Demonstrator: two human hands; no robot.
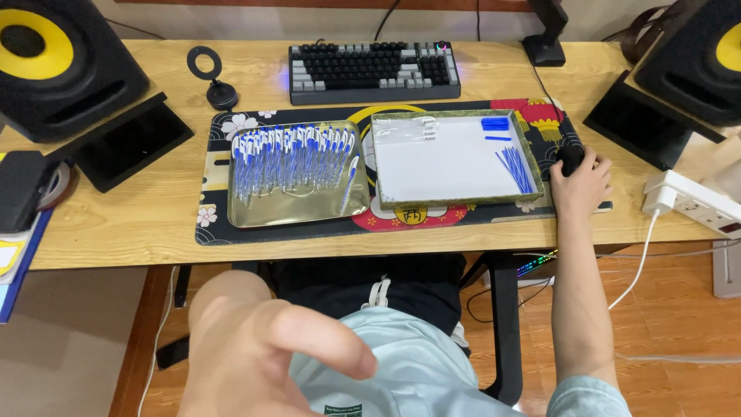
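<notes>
Right hand (580, 185) rests closed over a black mouse (570, 157) at the right end of the patterned desk mat (216, 220). Left hand (262, 355) hangs open and blurred close to the camera, holding nothing. Between them lie a metal tray (297, 210) of blue-and-white pens (289, 154) and a white-lined tray (440, 166) with blue refills (515, 168). A keyboard (374, 71) sits behind.
</notes>
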